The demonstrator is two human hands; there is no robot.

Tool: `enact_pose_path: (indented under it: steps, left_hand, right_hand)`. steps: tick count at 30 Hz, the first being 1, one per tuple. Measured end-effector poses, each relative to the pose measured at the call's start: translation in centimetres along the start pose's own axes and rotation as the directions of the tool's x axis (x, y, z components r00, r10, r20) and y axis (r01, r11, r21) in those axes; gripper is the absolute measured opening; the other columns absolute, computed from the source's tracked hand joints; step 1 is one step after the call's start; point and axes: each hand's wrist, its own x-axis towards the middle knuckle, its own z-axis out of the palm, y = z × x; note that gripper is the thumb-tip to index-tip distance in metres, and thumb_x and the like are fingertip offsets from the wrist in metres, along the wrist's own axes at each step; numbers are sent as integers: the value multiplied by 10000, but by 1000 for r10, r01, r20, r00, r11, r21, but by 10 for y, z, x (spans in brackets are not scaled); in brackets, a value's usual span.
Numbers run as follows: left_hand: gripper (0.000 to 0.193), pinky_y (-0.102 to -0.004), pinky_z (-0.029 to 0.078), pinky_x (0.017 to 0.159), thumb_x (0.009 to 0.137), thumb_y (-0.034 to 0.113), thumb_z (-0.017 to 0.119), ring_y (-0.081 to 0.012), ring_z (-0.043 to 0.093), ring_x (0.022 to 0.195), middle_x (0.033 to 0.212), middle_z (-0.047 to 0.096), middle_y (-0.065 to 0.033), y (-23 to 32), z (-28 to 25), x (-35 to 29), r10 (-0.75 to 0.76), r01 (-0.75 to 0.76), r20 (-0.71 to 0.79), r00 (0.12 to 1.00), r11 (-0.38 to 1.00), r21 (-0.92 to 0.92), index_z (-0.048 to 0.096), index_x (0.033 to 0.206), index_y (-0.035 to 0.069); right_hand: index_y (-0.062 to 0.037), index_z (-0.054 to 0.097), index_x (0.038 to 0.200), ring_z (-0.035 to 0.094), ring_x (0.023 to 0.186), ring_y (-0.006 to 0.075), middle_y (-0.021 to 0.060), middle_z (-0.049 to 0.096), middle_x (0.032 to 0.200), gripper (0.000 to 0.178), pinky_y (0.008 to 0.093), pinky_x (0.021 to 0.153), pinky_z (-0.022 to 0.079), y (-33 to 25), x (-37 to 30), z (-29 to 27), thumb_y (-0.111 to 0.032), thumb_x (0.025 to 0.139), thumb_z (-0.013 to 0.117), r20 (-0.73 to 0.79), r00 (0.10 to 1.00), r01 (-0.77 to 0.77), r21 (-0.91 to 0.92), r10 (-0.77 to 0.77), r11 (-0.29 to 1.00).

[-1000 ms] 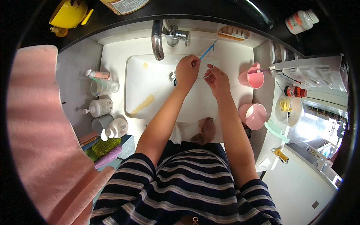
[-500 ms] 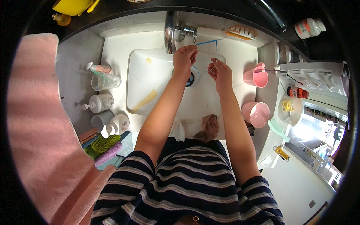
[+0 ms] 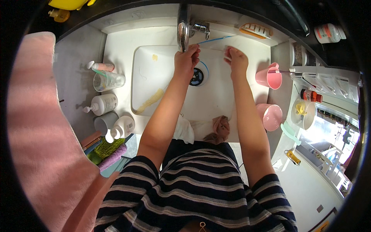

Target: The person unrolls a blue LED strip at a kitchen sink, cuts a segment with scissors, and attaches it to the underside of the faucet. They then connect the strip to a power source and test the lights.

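Over the sink (image 3: 162, 71), my left hand (image 3: 186, 63) pinches a thin blue strip (image 3: 214, 40) just below the chrome faucet (image 3: 183, 29). One length of the strip runs right across the back of the counter. Another thin blue curve hangs below the fingers beside the black drain (image 3: 196, 77). My right hand (image 3: 237, 62) is raised over the sink's right side, fingers bent and apart. No strip shows between them. A long yellowish piece (image 3: 150, 101) and a small yellowish patch (image 3: 154, 57) lie in the sink.
Pump bottles (image 3: 104, 104) and a clear cup (image 3: 109, 81) line the left side. Two pink cups (image 3: 269, 78) stand at right, near a soap dish (image 3: 255, 31). A brownish-pink cloth (image 3: 221, 128) and a white cloth (image 3: 184, 130) lie at the front edge. A pink towel (image 3: 38, 127) hangs left.
My right hand has come off the strip and moved slightly right and up. The strip's bent-down length now stretches toward the soap dish. My left hand keeps its pinch.
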Motion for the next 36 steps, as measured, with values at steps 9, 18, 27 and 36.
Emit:
enact_pose_path:
  steps: [9, 18, 27, 36]
  left_hand:
    - [192, -230, 470, 642, 963, 122, 667, -102, 586, 773, 884, 657, -27, 12, -8, -6, 42, -41, -15, 999, 999, 33, 686, 1108, -3]
    - [165, -234, 494, 661, 986, 93, 581, -104, 593, 772, 896, 656, -32, 35, -43, -16, 69, -70, -91, 993, 998, -6, 660, 1101, 4]
    - [165, -228, 505, 636, 1001, 101, 600, -109, 601, 740, 875, 663, -49, 63, -74, -31, 128, -144, -133, 983, 982, -125, 647, 1098, -25]
    - [122, -262, 519, 676, 986, 90, 642, -144, 617, 755, 868, 672, -68, 84, -109, -49, 161, -191, -115, 980, 918, -347, 643, 1057, -9]
  right_hand:
    - [-83, 799, 987, 706, 745, 302, 160, 739, 826, 281, 381, 743, 556, 3, 107, -26, -139, 761, 641, -22, 790, 369, -780, -613, 505]
    - [-104, 807, 972, 684, 710, 306, 136, 708, 763, 283, 396, 731, 551, 1, 96, -22, -145, 723, 677, -35, 802, 357, -773, -597, 524]
    - [-106, 806, 987, 679, 696, 275, 120, 701, 757, 288, 376, 718, 546, 5, 104, -28, -160, 723, 705, -17, 809, 364, -770, -587, 523]
    - [-130, 802, 1031, 684, 709, 264, 106, 717, 797, 321, 365, 722, 545, 2, 100, -27, -168, 723, 719, 10, 824, 352, -792, -566, 498]
